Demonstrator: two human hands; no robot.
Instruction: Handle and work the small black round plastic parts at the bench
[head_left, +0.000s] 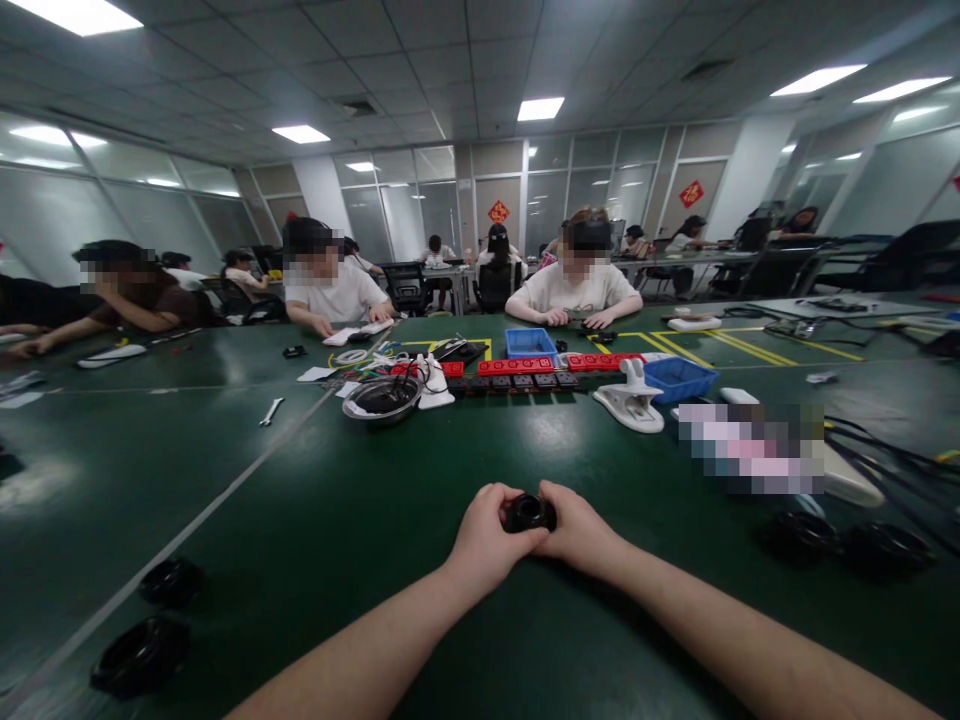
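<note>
A small black ring-shaped part [529, 512] is held between both hands above the green table [360, 500]. My left hand [491, 532] wraps its fingers and thumb round the part's left side. On the right side, my right hand [574, 525] grips the same part, and the two hands meet in front of it. The part's round opening faces up toward the camera. Two black rings [171, 582] [141, 656] lie at the lower left. Two more dark ring-shaped parts [802, 537] [888, 548] lie at the right.
Across the middle stand a metal bowl [382, 398], a white clamp-like stand [631, 400], red strips [504, 367] and blue trays [529, 343] [679, 378]. A wrench [271, 411] lies left. Cables and a blurred item [750, 450] are at right. People sit opposite.
</note>
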